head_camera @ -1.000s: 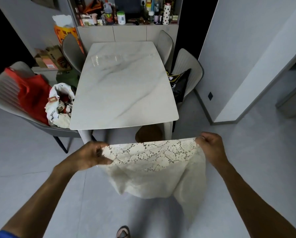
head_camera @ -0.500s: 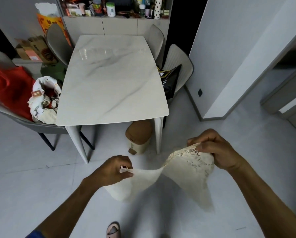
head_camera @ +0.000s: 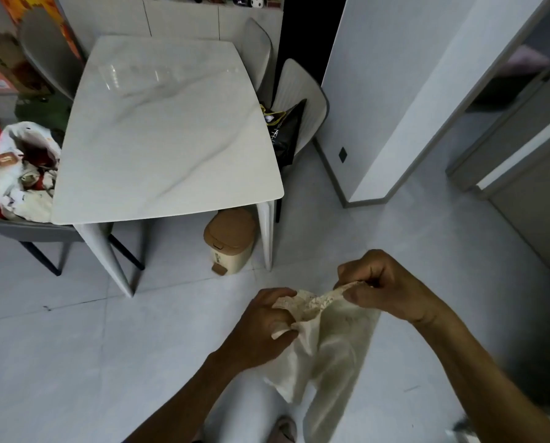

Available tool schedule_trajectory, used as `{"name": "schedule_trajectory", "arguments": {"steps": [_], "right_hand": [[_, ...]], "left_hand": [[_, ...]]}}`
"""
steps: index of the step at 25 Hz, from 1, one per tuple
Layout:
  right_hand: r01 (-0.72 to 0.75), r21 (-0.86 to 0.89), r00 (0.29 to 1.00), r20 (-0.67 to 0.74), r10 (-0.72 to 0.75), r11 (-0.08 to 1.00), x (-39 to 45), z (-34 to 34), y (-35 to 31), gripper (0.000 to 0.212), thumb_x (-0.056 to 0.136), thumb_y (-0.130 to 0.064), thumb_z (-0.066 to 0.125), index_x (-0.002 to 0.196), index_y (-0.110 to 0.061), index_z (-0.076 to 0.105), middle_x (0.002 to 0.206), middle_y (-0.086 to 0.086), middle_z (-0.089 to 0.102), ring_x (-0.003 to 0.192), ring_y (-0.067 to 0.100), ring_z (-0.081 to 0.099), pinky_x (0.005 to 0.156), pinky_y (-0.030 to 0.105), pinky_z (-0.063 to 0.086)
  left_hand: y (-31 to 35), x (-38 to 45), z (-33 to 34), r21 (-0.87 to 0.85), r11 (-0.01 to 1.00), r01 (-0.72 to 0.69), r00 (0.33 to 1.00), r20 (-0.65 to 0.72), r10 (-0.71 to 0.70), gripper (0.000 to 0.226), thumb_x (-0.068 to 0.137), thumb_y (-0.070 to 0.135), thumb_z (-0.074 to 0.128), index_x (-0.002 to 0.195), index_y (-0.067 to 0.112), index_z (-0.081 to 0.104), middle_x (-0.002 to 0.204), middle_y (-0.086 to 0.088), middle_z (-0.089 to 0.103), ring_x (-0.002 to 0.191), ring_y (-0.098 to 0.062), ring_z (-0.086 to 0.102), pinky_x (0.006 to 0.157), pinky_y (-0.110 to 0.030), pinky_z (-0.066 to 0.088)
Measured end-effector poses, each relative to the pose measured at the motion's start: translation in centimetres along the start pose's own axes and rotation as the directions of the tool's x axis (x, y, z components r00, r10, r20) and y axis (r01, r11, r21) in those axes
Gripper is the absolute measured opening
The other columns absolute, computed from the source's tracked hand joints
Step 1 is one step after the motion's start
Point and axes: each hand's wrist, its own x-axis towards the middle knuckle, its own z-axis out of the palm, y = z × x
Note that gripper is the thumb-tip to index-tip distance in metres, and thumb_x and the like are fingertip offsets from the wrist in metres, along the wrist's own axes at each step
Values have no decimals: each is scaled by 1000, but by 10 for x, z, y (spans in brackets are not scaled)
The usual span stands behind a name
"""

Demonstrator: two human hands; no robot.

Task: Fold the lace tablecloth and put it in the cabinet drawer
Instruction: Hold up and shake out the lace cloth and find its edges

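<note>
cream lace tablecloth (head_camera: 323,334) hangs in mid-air at the lower centre of the frame, over the floor and in front of the person, well apart from the marble worktop (head_camera: 168,129) at upper left. its top edge is gathered into a short band that runs from lower left up to the right, and the rest drops straight down in loose folds, so the long axis is now close to vertical, with the free end pointing at the floor.

the left hand (head_camera: 264,327) has its grip closed on one bunched end, fingers curled round the cloth. the right hand (head_camera: 382,289) pinches the other end of the lace edge between thumb and fingers, slightly higher. holding both ends near each other looks like a way to lay one half over the other while gravity keeps the panel flat.

a tan-lidded bin (head_camera: 230,241) stands under the worktop's near edge. no cabinet drawer can be made out.
</note>
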Motion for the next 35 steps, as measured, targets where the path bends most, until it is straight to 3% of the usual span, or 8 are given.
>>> {"name": "schedule_trajectory", "arguments": {"steps": [6, 12, 17, 23, 27, 31, 33, 35], "right_hand": [[-20, -210, 1000, -4, 20, 977, -19, -13, 0, 29, 76, 0, 58, 49, 9, 50, 50, 19, 42, 46, 26, 45, 48, 31, 37], [116, -485, 992, 97, -78, 867, -23, -12, -16, 36, 72, -17, 57, 48, -20, 31, 46, -6, 31, 48, 16, 38, 53, 9, 29], [39, -628, 999, 28, -28, 777, -35, -30, -7, 42, 73, -9, 69, 47, -14, 36, 47, 4, 40, 52, 16, 43, 55, 11, 29], [122, -524, 991, 21, -131, 843, -24, -34, -23, 41, 68, -2, 64, 52, -17, 29, 54, 3, 36, 47, 13, 35, 45, 24, 28], [95, -431, 993, -21, -116, 897, -21, -41, -32, 28, 69, 7, 63, 54, -1, 42, 63, 5, 41, 51, 21, 41, 46, 34, 34], [-237, -438, 963, -224, 151, 867, -28, -73, -14, 35, 74, 5, 68, 86, -25, 53, 84, -12, 55, 68, 11, 50, 57, 18, 43], [-474, -530, 880, -307, 361, 703, -29, -86, 3, 62, 78, -3, 70, 116, -43, 44, 118, -17, 51, 98, 13, 54, 75, 20, 48], [-425, -723, 898, -258, 358, 545, -18, -64, 19, 81, 74, -18, 72, 138, -44, 29, 141, -9, 44, 120, 19, 48, 96, 35, 45]], "left_hand": [[-1, 9, -1, -117, 991, 72, 995, 74, -64, 14, 74, 28, 66, 67, 34, 56, 145, 23, 43, 143, 4, 25, 112, -15, 23], [-2, 30, 8, -217, 962, 165, 985, 83, -150, 13, 76, 24, 74, 86, 17, 77, 87, 9, 77, 83, -6, 70, 77, -27, 57], [-12, 22, 7, -235, 957, 172, 962, -170, -215, 10, 72, 29, 74, 81, 30, 76, 83, 17, 75, 80, -7, 70, 73, -21, 56], [-24, 22, 10, -156, 954, 258, 966, 72, -249, 29, 82, 21, 72, 108, 29, 64, 92, 17, 68, 90, -7, 67, 75, -7, 50], [-36, 12, 17, -137, 922, 362, 932, 31, -361, 13, 93, 23, 64, 80, 26, 61, 74, 11, 63, 66, 2, 59, 60, -11, 41], [-35, 21, -4, -257, 895, 364, 905, -128, -405, 24, 93, 7, 60, 82, 28, 65, 80, 9, 68, 76, 3, 63, 64, -9, 48], [-26, 30, -22, -205, 938, 280, 946, -106, -306, 27, 90, 0, 60, 88, 26, 68, 85, 10, 70, 81, 0, 65, 70, -11, 49], [-8, 41, -33, -155, 970, 186, 982, -7, -189, 23, 90, 1, 59, 94, 20, 71, 90, 8, 72, 85, -3, 66, 75, -14, 50]]}}
